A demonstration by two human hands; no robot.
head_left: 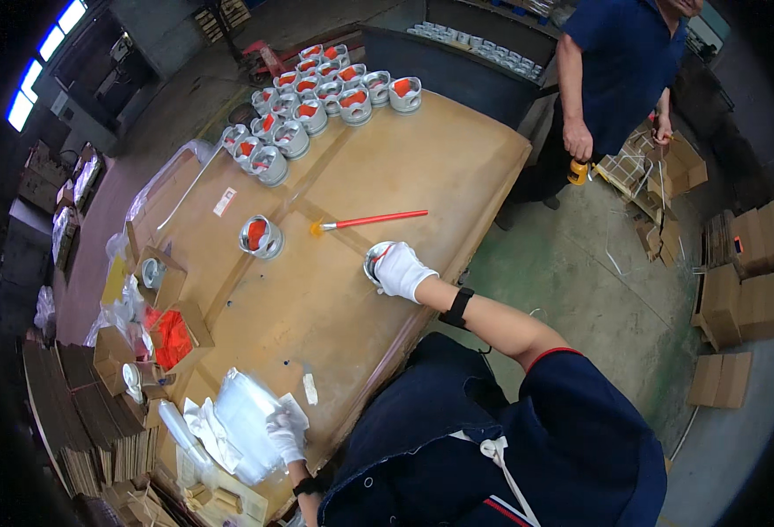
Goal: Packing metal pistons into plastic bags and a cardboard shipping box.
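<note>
In a white glove, my right hand (402, 270) closes over a silver engine piston (373, 263) at the table's near right edge. A bit of red shows at the piston beneath the fingers. My left hand (286, 436), also gloved, has its fingers bent on the edge of a stack of clear plastic bags (251, 413); a crumpled white cloth (211, 432) lies beside it. Another piston (261, 237) with red inside stands alone mid-table. A red-handled brush (374, 220) with yellowish bristles lies to its right. Several pistons (308, 114) stand grouped at the far end.
The brown-topped table (352, 299) carries an open carton (198, 329) with red pieces and a smaller box (163, 281) at left. Flattened cardboard (79, 404) is stacked beyond. At far right a co-worker (611, 79) holds a yellow container (578, 172); cartons (747, 290) line the floor.
</note>
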